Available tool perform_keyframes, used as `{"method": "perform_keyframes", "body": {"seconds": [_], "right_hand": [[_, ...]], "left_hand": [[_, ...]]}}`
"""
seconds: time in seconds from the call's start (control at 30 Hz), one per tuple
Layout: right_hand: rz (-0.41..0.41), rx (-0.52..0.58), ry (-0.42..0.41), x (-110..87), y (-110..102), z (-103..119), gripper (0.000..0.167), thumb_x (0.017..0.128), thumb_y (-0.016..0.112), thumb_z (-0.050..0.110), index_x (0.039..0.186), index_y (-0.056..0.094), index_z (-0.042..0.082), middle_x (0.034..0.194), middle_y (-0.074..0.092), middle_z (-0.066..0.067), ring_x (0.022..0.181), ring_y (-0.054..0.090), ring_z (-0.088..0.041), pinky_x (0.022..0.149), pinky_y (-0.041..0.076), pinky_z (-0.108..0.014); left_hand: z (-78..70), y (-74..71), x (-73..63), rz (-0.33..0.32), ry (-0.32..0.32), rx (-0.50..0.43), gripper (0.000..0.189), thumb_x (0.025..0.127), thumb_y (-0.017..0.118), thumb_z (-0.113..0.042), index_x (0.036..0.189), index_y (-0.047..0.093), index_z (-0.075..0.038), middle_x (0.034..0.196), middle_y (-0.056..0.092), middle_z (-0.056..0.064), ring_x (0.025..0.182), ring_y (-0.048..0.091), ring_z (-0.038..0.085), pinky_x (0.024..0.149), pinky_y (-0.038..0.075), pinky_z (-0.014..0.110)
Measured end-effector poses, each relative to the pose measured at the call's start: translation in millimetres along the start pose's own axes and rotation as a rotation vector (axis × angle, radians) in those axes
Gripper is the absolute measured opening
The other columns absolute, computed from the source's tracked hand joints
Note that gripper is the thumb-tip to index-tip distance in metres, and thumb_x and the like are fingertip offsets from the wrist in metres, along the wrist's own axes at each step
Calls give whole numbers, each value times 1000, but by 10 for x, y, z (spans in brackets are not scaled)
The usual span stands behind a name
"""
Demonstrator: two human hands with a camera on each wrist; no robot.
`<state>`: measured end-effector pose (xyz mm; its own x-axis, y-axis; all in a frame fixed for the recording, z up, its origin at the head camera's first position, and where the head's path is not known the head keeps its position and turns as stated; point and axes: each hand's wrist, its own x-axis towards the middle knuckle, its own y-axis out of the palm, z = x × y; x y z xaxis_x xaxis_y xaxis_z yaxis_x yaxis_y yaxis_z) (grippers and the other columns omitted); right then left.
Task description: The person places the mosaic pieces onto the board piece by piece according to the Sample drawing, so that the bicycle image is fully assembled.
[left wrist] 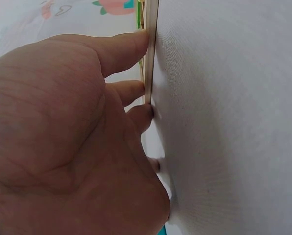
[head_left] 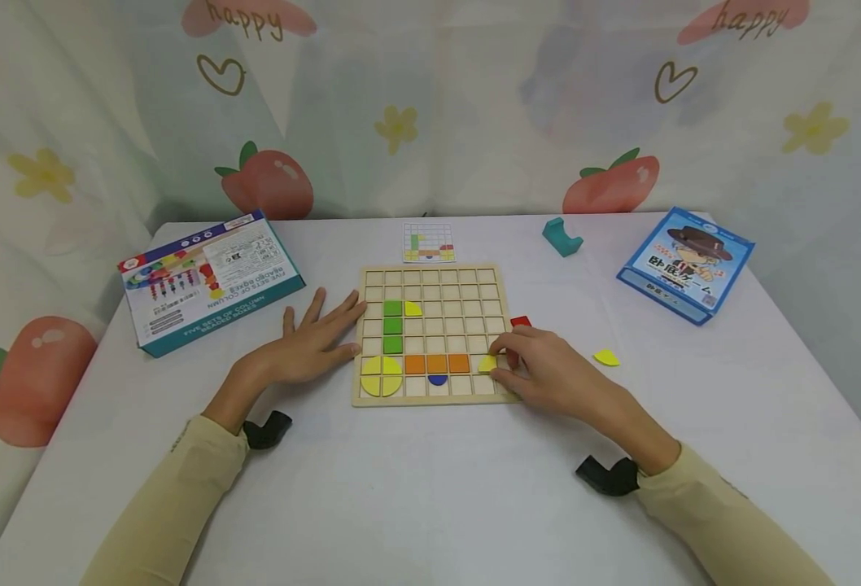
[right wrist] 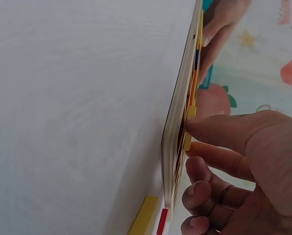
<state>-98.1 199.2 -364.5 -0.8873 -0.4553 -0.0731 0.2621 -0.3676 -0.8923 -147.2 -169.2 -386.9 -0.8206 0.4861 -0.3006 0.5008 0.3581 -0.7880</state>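
A wooden grid board [head_left: 430, 400] lies flat on the white table. My left hand [head_left: 309, 346] has its fingers spread, and in the left wrist view its fingertips touch the board's side edge. With thumb and index finger, my right hand [head_left: 551, 370] pinches a yellow quarter-circle tile [head_left: 486, 364] at the board's lower right. On the grid are a column of green tiles [head_left: 393, 325], a single yellow quarter-circle [head_left: 413, 309], a row of orange tiles [head_left: 437, 364], a blue half-circle [head_left: 438, 379] and a yellow circle [head_left: 382, 387] made of several quarters.
A red tile [head_left: 522, 321] lies by the board's right edge, partly behind my right hand. Further right is a loose yellow tile [head_left: 606, 357]. Behind the board are a pattern card [head_left: 429, 243] and a teal curved block [head_left: 562, 238]. Boxes stand left [head_left: 214, 281] and right [head_left: 687, 264].
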Motion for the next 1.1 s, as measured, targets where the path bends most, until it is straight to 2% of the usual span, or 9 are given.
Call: {"method": "perform_keyframes", "body": {"seconds": [0.63, 1.1], "right_hand": [[-4, -8, 0, 72, 54, 33, 24, 94, 81, 21, 116, 75, 11, 84, 57, 1, 79, 52, -13, 66, 42, -24], [-15, -7, -7, 48, 76, 0, 25, 95, 79, 21, 118, 73, 13, 83, 57, 2, 77, 51, -12, 66, 42, -24]], "left_hand": [[0, -1, -7, -4, 15, -1, 73, 110, 51, -41, 172, 16, -22, 182, 1, 5, 164, -25, 44, 118, -24, 79], [18, 6, -4, -3, 16, 0, 74, 110, 50, -43, 172, 15, -24, 182, 0, 3, 164, -25, 43, 118, -23, 79]]}}
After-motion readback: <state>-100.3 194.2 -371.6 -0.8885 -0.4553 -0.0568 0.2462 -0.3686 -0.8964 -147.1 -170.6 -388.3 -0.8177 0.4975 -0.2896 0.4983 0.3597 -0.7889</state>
